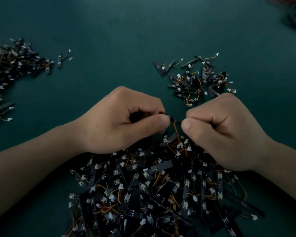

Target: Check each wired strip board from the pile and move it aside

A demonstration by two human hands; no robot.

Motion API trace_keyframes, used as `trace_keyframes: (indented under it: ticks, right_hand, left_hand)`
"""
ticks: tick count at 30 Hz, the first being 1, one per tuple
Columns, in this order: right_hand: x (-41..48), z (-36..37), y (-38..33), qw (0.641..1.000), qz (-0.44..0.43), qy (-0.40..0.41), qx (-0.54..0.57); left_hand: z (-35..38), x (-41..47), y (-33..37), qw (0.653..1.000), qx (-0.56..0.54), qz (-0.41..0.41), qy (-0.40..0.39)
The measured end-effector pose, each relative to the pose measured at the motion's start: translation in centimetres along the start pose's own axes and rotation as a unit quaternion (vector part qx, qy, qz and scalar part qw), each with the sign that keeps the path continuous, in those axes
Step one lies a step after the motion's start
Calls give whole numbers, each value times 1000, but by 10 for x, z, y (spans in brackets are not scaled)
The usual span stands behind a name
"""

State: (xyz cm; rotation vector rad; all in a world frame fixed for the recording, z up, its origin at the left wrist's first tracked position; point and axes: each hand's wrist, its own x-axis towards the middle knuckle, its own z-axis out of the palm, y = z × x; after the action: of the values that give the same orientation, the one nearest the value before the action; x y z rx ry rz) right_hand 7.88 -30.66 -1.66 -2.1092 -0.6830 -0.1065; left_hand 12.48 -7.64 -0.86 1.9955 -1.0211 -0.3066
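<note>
Black and narrow, the wired strip board is held between the person's two bare hands, just above the far edge of the pile. Only a short stretch of it shows in the gap between the thumbs. I judge it is lifted clear of the heap so it can be looked over alone. Its orange and yellow lead hangs down into the tangle below.

The left grip pinches one end between the thumb and the curled forefinger, with the other fingers folded toward the palm. The right grip pinches the other end in the same way, its thumb tip pressed in toward the board. Both are clenched on this one board. The backs of the hands face up, the wrists sit low over the pile, and the forearms come in from the bottom corners. That pose probably steadies so fine a two-point hold.

The pile beneath is a thick jumble of like boards with white connectors. Beyond the right grip lies a thin scatter of boards, near enough to be the likely set-aside spot. Well apart at the left edge is a denser heap, with a lone board just beside it. Whether that heap is checked or waiting, I cannot tell. Reddish wires show in the far right corner. All of it lies on a dark teal desk.
</note>
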Motion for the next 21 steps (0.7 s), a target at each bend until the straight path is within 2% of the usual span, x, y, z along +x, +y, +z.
trace_keyframes:
  ticks: [3, 5, 7, 10, 15, 21]
  right_hand:
    - [-2, -3, 3, 995, 12, 81, 61]
    - [-2, -4, 5, 986, 25, 139, 90]
    - [0, -4, 7, 981, 42, 165, 92]
    - [1, -3, 8, 977, 65, 175, 101]
    - [0, -3, 4, 986, 73, 101, 110]
    - [-1, -3, -1, 997, 38, -32, 59]
  left_hand:
    - [-5, -2, 1, 998, -41, -28, -25]
    - [-6, -2, 2, 998, -4, -14, -64]
    - [-5, -1, 3, 995, 49, 10, -83]
    - [-2, 0, 3, 995, 57, 25, -80]
    - [-5, 0, 2, 996, 18, 17, -88]
    - [-6, -1, -2, 995, -94, -17, -10]
